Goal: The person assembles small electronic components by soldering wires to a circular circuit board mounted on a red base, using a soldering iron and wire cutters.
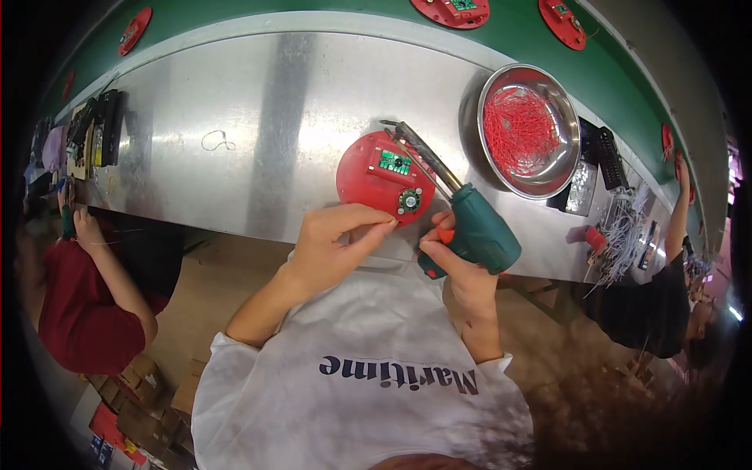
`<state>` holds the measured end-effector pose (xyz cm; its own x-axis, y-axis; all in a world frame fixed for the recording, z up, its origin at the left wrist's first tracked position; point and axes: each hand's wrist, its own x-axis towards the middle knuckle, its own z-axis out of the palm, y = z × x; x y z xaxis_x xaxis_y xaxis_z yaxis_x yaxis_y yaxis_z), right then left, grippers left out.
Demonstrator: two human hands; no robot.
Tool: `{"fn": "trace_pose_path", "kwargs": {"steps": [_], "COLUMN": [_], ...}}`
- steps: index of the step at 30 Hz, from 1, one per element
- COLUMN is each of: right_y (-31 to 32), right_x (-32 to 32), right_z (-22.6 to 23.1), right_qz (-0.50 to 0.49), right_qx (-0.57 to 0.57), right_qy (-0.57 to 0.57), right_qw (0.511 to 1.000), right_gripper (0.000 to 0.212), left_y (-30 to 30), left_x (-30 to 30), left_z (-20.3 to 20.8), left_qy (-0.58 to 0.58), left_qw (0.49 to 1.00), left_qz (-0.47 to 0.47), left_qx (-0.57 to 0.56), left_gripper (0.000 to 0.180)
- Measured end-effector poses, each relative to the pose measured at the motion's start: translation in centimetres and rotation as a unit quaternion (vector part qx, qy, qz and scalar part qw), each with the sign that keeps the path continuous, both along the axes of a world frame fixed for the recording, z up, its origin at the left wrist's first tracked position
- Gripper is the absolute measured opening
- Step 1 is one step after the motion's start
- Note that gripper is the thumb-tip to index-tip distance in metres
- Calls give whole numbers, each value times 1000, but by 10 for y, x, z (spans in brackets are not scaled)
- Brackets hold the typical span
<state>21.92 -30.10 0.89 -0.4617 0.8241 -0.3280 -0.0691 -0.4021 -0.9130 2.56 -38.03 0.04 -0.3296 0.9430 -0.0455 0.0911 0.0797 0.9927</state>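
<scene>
My right hand is wrapped round the handle of a dark green soldering gun. Its long metal tip slants up and left, over the right side of a round red plate. On that plate sit a small green circuit board and a round speaker-like part with a pale centre. My left hand is closed in a pinch at the plate's near edge, just below the round part. What lies between thumb and forefinger is too small to make out.
A steel bowl full of short red wires stands right of the plate on the metal table. A loose wire loop lies left. White wires hang at the right. More red plates rest on the green belt. Co-workers flank me.
</scene>
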Motion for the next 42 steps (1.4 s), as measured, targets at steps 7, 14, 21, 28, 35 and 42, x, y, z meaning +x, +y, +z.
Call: {"fn": "trace_pose_path", "kwargs": {"steps": [7, 14, 21, 28, 35, 42], "right_y": [-2, -2, -2, -1, 0, 4], "right_x": [-20, -24, -26, -28, -21, -14], "right_z": [1, 2, -3, -8, -11, -14], "right_qz": [37, 65, 19, -21, 11, 5], "right_qx": [63, 78, 23, 8, 16, 33], "right_qy": [22, 22, 38, 34, 78, 23], "right_qw": [997, 995, 999, 999, 997, 999], "right_gripper": [43, 42, 35, 34, 35, 36], "left_y": [0, 0, -8, -5, -9, -7], "left_x": [-1, -6, 8, 12, 12, 15], "left_z": [14, 8, 12, 8, 9, 6], "left_qy": [38, 75, -52, 12, -137, -202], "left_qw": [993, 984, 993, 996, 984, 972], "left_qz": [-106, -159, -92, -84, -41, -8], "left_qx": [-30, 29, -56, -19, -107, -117], "left_gripper": [10, 10, 13, 17, 16, 16]}}
